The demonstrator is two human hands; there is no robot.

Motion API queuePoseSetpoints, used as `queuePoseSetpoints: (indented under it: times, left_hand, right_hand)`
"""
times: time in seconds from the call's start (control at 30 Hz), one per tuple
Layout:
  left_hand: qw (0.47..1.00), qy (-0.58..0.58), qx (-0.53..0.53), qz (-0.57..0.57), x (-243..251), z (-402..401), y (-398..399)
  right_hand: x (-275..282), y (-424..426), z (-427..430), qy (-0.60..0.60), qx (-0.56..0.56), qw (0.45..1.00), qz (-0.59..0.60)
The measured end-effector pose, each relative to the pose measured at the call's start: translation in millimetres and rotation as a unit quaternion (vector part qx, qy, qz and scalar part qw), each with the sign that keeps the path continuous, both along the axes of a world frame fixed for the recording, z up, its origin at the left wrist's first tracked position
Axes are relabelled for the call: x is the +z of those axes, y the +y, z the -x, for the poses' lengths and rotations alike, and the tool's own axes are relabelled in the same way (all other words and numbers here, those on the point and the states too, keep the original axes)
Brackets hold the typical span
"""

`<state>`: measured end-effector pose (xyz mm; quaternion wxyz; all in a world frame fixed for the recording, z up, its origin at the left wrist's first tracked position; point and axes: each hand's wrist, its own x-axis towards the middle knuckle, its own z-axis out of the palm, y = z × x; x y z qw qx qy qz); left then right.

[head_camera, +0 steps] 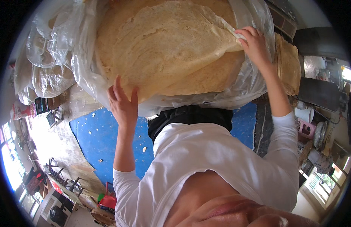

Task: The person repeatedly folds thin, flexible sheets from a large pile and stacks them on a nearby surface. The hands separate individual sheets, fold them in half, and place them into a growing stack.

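A large, thin, pale round flatbread sheet (169,48) lies on top of more browned sheets, all inside an open clear plastic bag (87,71). My right hand (253,42) pinches the sheet's right edge between thumb and fingers, where the edge is lifted and folded a little. At the sheet's near left edge is my left hand (123,103), its fingers spread and the fingertips on or just over the sheet. Whether the left hand grips anything does not show clearly.
Filled clear plastic bags (50,79) stand at the left. At the right is a stack of folded flatbread sheets (287,65) beside a dark flat surface (319,93). A blue floor mat (107,142) with scattered crumbs lies below. A red dustpan (108,201) is at the lower left.
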<state>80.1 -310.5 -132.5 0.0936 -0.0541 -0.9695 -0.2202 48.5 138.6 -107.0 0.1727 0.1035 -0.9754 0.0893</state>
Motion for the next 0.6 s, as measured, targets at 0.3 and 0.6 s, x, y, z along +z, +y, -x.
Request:
queuePoseSetpoints:
  times: [0.3, 0.6]
  left_hand:
    - [0.936, 0.035, -0.335, 0.099, -14.0, 1.7, 21.1]
    - [0.938, 0.061, -0.318, 0.125, -3.6, -0.9, -29.9]
  right_hand:
    - [-44.4, -109.7, -60.3, -0.106, 0.101, 0.989, 0.002]
    - [-47.2, -92.5, -74.2, -0.077, -0.033, 0.996, 0.016]
